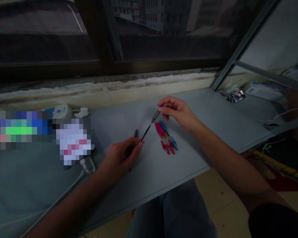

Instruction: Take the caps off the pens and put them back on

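My right hand [175, 110] pinches the upper end of a pen's grey grip section [156, 115] in its fingertips. A thin dark refill [146, 133] runs from that section down to my left hand [123, 155]. The left thumb and fingers are closed on the refill's lower end. Something dark shows inside the left hand, too covered to make out. Just behind the left fingers, a dark pen-like piece [135, 133] lies on the desk, partly hidden. Several pink pens [164, 140] and blue pens [171, 135] lie in a bunch below the right hand.
On the grey desk [149, 181] at left are a blurred-out white item [74, 142], a white cable [62, 195] and a white power strip [57, 111]. A window stands behind the desk. A metal frame [223, 77] rises at right, with papers [263, 90] beyond it.
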The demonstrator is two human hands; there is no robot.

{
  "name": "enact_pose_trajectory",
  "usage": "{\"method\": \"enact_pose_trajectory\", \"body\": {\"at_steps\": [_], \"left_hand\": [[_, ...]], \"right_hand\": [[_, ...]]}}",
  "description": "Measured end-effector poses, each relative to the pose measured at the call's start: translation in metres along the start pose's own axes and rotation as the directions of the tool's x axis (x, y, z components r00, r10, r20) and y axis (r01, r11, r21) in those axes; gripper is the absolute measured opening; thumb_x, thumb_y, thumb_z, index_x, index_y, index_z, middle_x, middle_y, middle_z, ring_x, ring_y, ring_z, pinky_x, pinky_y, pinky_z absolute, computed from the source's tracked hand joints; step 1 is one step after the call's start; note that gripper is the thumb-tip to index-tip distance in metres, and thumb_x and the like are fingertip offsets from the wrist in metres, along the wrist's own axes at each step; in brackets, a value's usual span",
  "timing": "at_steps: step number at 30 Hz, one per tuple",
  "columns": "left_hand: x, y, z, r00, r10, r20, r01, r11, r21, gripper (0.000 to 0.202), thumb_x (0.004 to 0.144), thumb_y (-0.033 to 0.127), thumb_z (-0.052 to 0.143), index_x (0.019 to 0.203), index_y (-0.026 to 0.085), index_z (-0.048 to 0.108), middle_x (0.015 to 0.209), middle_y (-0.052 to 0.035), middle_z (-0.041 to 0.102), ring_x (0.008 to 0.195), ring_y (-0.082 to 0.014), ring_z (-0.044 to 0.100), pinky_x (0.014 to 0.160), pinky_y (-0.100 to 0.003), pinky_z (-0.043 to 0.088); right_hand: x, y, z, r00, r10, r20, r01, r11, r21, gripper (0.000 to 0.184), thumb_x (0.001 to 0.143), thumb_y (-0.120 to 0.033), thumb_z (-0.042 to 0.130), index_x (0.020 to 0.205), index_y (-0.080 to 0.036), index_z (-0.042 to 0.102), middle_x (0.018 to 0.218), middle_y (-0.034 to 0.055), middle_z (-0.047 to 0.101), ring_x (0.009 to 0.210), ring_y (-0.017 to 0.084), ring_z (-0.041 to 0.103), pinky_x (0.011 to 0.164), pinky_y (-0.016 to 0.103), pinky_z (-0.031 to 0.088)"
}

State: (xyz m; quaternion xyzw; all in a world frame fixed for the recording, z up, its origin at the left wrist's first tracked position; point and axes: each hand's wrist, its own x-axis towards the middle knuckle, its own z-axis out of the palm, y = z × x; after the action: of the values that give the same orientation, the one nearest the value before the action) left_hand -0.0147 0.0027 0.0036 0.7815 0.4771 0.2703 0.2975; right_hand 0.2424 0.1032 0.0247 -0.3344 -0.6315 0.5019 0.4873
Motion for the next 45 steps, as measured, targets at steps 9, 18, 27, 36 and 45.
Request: {"method": "enact_pose_trajectory", "body": {"at_steps": [9, 18, 27, 36, 45], "left_hand": [[0.002, -0.002, -0.001, 1.0, 0.006, -0.018, -0.005, 0.999, 0.036, 0.036, 0.102, 0.046, 0.051, 0.105, 0.017, 0.072, 0.067, 0.0014, 0.065, 0.054, -0.0123, 0.058, 0.05, -0.022, 0.043], [0.0, -0.004, -0.001, 1.0, -0.005, -0.008, 0.005, 1.0, -0.012, 0.04, 0.106, 0.046, 0.046, 0.111, 0.015, 0.072, 0.065, 0.004, 0.059, 0.052, -0.0103, 0.053, 0.05, -0.02, 0.04], [0.002, -0.003, -0.002, 0.999, 0.002, -0.05, 0.0, 0.999, 0.05, 0.038, 0.102, 0.045, 0.051, 0.104, 0.015, 0.074, 0.062, 0.0035, 0.06, 0.052, -0.0112, 0.056, 0.05, -0.02, 0.043], [0.002, -0.001, -0.001, 0.999, 0.009, -0.045, -0.005, 0.997, 0.079, 0.041, 0.102, 0.046, 0.049, 0.105, 0.016, 0.076, 0.059, 0.0034, 0.061, 0.049, -0.0108, 0.055, 0.047, -0.019, 0.041], [0.003, -0.007, -0.002, 0.998, -0.009, -0.065, 0.017, 0.993, 0.121, 0.048, 0.103, 0.053, 0.044, 0.107, 0.017, 0.075, 0.058, 0.004, 0.062, 0.045, -0.0118, 0.058, 0.046, -0.02, 0.042]], "right_hand": [[-0.003, 0.007, 0.005, 0.982, 0.085, 0.171, -0.091, 0.995, 0.028, 0.03, 0.08, -0.033, 0.085, 0.097, -0.015, 0.068, 0.069, -0.0038, 0.065, 0.057, 0.008, 0.058, 0.056, 0.021, 0.047], [-0.008, 0.002, 0.012, 0.949, 0.113, 0.293, -0.153, 0.981, 0.117, 0.027, 0.078, -0.028, 0.085, 0.097, -0.015, 0.07, 0.067, -0.0046, 0.067, 0.056, 0.008, 0.058, 0.057, 0.02, 0.049], [-0.012, 0.0, 0.009, 0.925, 0.183, 0.334, -0.117, 0.971, -0.209, 0.043, 0.094, -0.053, 0.068, 0.074, -0.015, 0.062, 0.055, -0.0024, 0.062, 0.047, 0.007, 0.051, 0.051, 0.021, 0.041], [-0.009, -0.004, 0.001, 0.91, 0.2, 0.365, -0.111, 0.962, -0.249, 0.05, 0.096, -0.056, 0.063, 0.069, -0.014, 0.06, 0.054, -0.0012, 0.059, 0.05, 0.008, 0.052, 0.056, 0.023, 0.042], [-0.007, -0.003, 0.003, 0.906, 0.168, 0.389, -0.067, 0.963, -0.26, 0.05, 0.09, -0.06, 0.071, 0.074, -0.014, 0.062, 0.06, -0.0019, 0.061, 0.053, 0.008, 0.051, 0.053, 0.021, 0.04]]}}
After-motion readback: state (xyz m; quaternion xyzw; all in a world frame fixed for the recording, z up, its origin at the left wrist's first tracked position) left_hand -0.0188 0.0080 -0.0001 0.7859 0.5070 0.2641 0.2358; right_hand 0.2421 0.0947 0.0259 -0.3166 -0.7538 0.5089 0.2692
